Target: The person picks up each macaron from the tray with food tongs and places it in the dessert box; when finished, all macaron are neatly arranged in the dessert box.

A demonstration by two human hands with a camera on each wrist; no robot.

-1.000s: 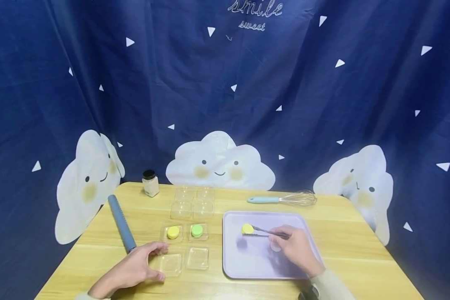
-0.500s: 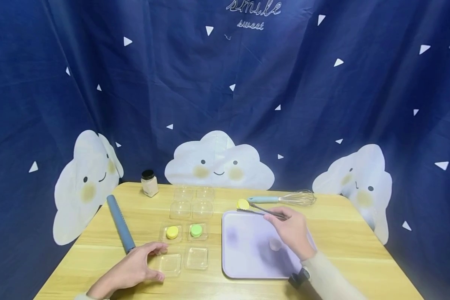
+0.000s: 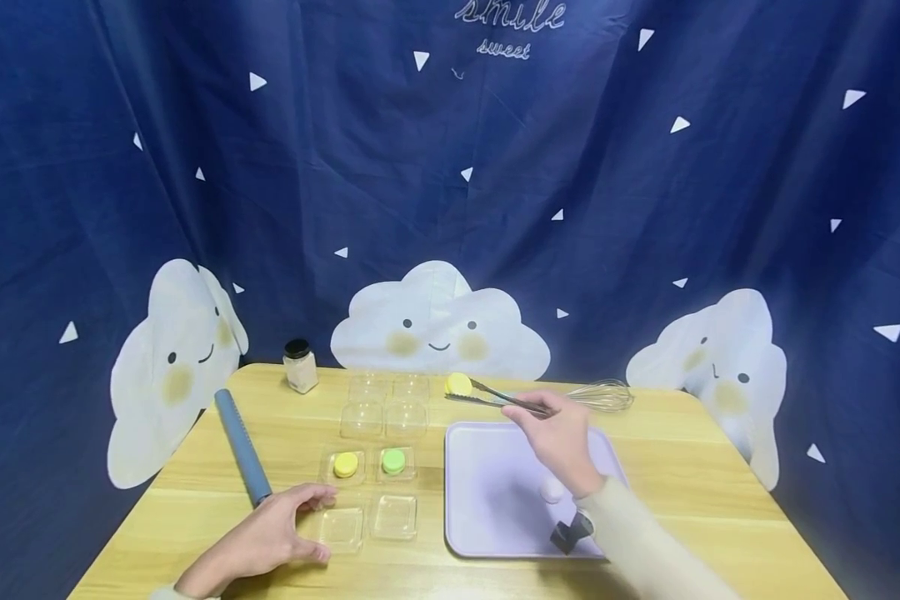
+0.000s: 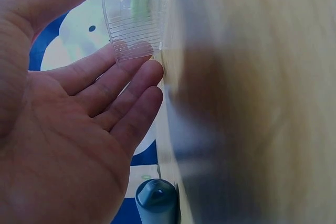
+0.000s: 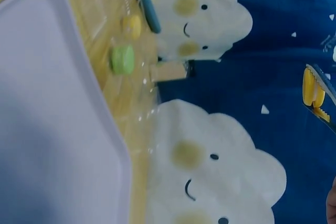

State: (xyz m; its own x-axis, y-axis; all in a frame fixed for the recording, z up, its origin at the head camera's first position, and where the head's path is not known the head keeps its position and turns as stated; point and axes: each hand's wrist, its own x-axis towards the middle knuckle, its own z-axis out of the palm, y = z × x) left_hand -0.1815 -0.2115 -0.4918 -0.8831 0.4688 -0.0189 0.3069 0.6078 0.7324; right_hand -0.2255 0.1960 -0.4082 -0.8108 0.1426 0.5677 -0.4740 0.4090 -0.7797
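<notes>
My right hand [image 3: 555, 433] pinches dark tongs [image 3: 498, 398], whose toothed tips grip a yellow macaron [image 3: 458, 385]. In the right wrist view the macaron [image 5: 313, 87] shows its two shells between the tips. The raised macaron stands right of a clear plastic lid [image 3: 384, 408] with several domed cups. In front of that lid lies the clear box base [image 3: 395, 517], with a yellow macaron [image 3: 346, 464] and a green macaron [image 3: 393, 461] in its back cups. My left hand [image 3: 270, 533] rests at its front left corner, thumb and fingers spread, fingertips right at the clear wall [image 4: 134, 30].
A lilac tray [image 3: 487, 533] lies at the right with a pale round thing [image 3: 551, 490] on it. Behind it is a whisk [image 3: 603, 397]. A black-capped jar [image 3: 301, 371] stands at the back left. A long blue bar [image 3: 240, 446] with a notched edge lies beside my left hand.
My right hand has lifted the yellow macaron in the tongs from over the lilac tray, moving back and to the left. The left hand has stayed in place.
</notes>
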